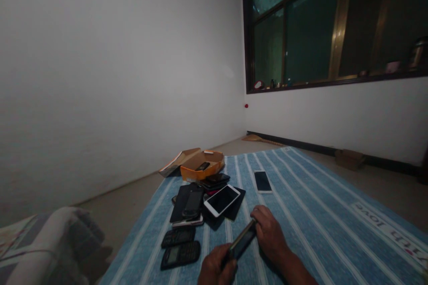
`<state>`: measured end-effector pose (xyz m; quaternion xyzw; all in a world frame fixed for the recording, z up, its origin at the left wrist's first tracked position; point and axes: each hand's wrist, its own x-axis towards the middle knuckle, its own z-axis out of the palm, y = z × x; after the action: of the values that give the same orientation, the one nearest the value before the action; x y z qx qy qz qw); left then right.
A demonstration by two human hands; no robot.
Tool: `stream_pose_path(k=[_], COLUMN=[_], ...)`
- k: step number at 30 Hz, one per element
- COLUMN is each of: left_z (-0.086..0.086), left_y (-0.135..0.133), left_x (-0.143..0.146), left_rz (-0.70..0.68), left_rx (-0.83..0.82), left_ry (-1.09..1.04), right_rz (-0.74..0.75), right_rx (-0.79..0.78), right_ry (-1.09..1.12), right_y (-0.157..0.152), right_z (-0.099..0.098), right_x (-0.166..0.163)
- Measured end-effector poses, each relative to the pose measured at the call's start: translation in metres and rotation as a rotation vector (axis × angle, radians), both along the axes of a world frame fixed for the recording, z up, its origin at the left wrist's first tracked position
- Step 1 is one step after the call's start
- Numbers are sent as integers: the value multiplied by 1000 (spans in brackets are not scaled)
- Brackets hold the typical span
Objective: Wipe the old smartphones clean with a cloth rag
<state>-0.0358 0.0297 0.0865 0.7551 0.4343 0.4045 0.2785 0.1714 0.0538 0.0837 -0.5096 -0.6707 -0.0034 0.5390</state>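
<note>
Person sits at the near edge of a blue striped mat point(301, 196) spread on the floor. Both hands hold one dark phone point(242, 242) between them, tilted, just above the mat's near edge: left hand point(216, 269) closed round its lower end, right hand point(269, 234) w/ fingers wrapped on its upper end.

Just left of the hands, two dark keypad phones point(179, 246) lie side by side, flat, near the mat's left edge. Beyond them sits a loose pile of phones point(192, 202), mostly black, overlapping each other; a white-framed phone point(221, 199) lies screen up on the pile's right side, resting partly on a dark one. Another white phone point(262, 181) lies alone, well apart from the pile, toward the mat's far edge.

At the mat's far left corner there's an open orange box point(203, 165) w/ a small dark phone inside; its flap lies open to the left. Bottom left corner of the view: bundled cloth point(43, 249), blurred. Small cardboard box point(349, 159) stands by the far wall under the window point(334, 22).
</note>
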Motion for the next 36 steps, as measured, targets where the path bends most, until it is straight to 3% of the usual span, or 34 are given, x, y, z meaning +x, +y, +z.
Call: stream_pose_path(k=[4, 10, 18, 25, 31, 36], left_z=[9, 26, 32, 32, 36, 33], left_y=[3, 7, 0, -2, -7, -6], left_x=[8, 13, 16, 17, 16, 19], left_rz=[118, -19, -41, -33, -50, -57], left_rx=[-23, 66, 56, 52, 19, -57], left_ry=[-143, -29, 3, -9, -27, -98], right_rz=[25, 85, -19, 39, 63, 14], right_rx=[-11, -11, -221, -457, -413, -170], right_ry=[68, 288, 691, 945, 896, 548], right_y=[2, 5, 8, 10, 5, -2], right_z=[2, 4, 3, 5, 15, 40], right_x=[-1, -1, -2, -1, 4, 13])
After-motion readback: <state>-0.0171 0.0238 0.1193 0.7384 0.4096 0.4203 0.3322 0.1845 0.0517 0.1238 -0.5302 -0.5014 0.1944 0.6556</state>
